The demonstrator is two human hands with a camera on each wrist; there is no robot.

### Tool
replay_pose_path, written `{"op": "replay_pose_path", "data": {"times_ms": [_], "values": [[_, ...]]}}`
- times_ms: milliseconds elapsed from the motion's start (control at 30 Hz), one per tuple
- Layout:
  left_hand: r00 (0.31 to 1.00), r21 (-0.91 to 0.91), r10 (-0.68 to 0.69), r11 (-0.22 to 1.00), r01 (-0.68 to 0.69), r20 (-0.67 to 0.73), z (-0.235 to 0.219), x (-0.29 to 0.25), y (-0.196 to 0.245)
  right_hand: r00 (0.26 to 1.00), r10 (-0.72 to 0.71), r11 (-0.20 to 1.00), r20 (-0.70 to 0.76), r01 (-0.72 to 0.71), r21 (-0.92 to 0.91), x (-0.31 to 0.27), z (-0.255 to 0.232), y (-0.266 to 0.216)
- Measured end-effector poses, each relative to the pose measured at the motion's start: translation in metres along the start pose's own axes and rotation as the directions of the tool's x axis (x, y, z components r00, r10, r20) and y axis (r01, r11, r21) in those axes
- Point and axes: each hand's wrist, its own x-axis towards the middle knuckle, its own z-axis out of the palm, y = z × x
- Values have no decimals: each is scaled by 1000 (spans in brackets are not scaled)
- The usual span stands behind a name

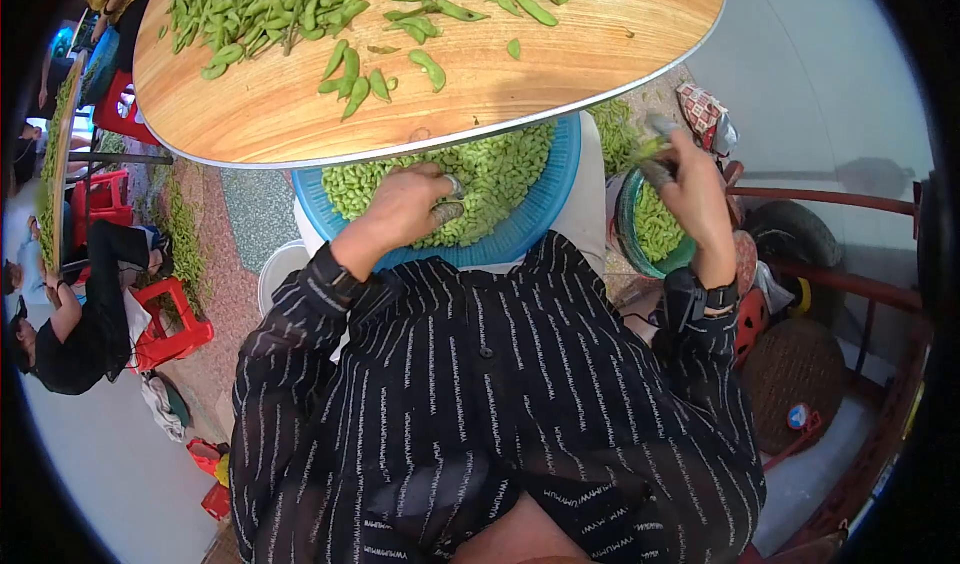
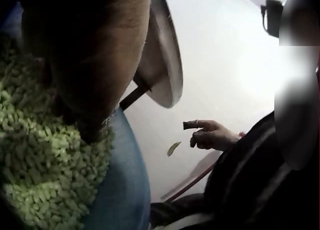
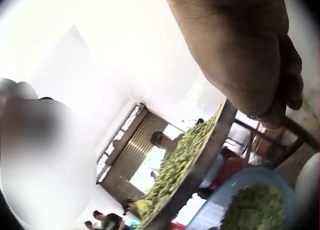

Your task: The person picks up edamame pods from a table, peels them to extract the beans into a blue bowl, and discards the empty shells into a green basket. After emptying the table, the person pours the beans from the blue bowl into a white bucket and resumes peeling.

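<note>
My left hand [image 1: 402, 206] is over the blue basin [image 1: 570, 154] of shelled green beans [image 1: 500, 179], its fingers loosely bent and nothing visible between the wrapped thumb and forefinger. Over the green bucket [image 1: 627, 214] at the right is my right hand [image 1: 697, 192], with a blurred green pod [image 1: 652, 149] by its fingertips. In the left wrist view, that right hand [image 2: 212, 136] has parted, wrapped fingers, and a pod [image 2: 173, 149] hangs in the air apart from them. The left palm [image 2: 95, 55] hides its own fingertips there.
A wooden tabletop [image 1: 560, 54] with heaped pods [image 1: 270, 9] overhangs the basin's far edge. Red stools [image 1: 170, 324] and seated people [image 1: 80, 314] are at the left. A red metal rail [image 1: 830, 197] and a round brown seat [image 1: 795, 384] stand at the right.
</note>
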Motion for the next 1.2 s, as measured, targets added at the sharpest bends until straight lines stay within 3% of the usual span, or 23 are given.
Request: {"op": "replay_pose_path", "data": {"times_ms": [67, 133, 200, 233, 300, 467, 500, 533, 567, 600, 667, 700, 733, 800, 833, 867, 900, 933, 1000, 1067, 1200], "values": [[981, 298, 192, 937, -185, 6, 21, 10, -13, 998, 53, 994, -23, -55, -91, -10, -7, 38], [981, 223, 168, 957, -187, 100, 44, 29, -19, 993, 111, 977, -50, -119, -176, -19, 3, 55], [958, 123, 268, 952, -280, 105, 71, 47, -28, 992, 81, 987, -99, -66, 144, -25, 12, 58], [955, 129, 276, 949, -289, 107, 82, 54, -32, 993, 76, 991, -94, -65, 117, -26, 15, 54], [933, 338, 285, 875, -346, 217, 101, 66, -41, 993, 98, 989, -68, -90, 120, -28, 23, 53], [952, 339, 203, 900, -274, 228, 124, 66, -52, 997, 66, 944, -26, -54, 325, -23, 38, 21], [971, 308, 168, 927, -214, 170, 133, 63, -55, 999, 31, 943, -43, -15, 333, -23, 43, 19], [985, 272, 132, 949, -157, 109, 137, 62, -60, 997, 74, 909, 14, -74, 410, -23, 49, 19], [988, 292, 127, 945, -146, 85, 125, 60, -58, 990, 116, 868, 85, -142, 475, -19, 52, 18], [980, 263, 186, 944, -197, 69, 109, 56, -48, 992, 91, 870, 82, -120, 478, -13, 52, 12], [969, 230, 242, 941, -248, 55, 75, 45, -26, 975, 23, 856, 221, -134, 500, -10, 54, -6], [992, -6, 112, 994, -112, 50, 57, 37, -16, 969, -71, 887, 237, -47, 459, -6, 56, -14], [996, -248, -20, 968, 41, 85, 44, 26, -4, 966, -55, 888, 254, -69, 454, -3, 60, -22], [994, -550, -100, 829, 102, 34, 19, 5, 18, 889, -316, 855, 331, 116, 505, 4, 68, -37], [994, -648, -107, 758, 73, -13, 11, -4, 24, 886, -313, 855, 342, 107, 507, 7, 72, -44], [993, -651, -119, 755, 81, -13, 1, -13, 30, 851, -354, 804, 387, 66, 590, 9, 76, -51], [992, -534, -94, 845, 34, -86, -11, -22, 37, 812, -402, 746, 424, 23, 665, 10, 79, -58], [986, -397, -58, 918, -10, -158, -24, -29, 47, 803, -415, 744, 427, 29, 667, 11, 78, -64], [975, -422, -61, 906, -35, -212, -41, -35, 63, 827, -360, 580, 431, -164, 798, 15, 72, -77], [898, -441, -139, 895, -66, -418, -46, -36, 66, 822, -367, 555, 436, -183, 812, 17, 64, -90], [836, -306, -95, 948, -90, -541, -55, -26, 80, 842, -386, 466, 377, -175, 867, 19, 66, -108]]}}
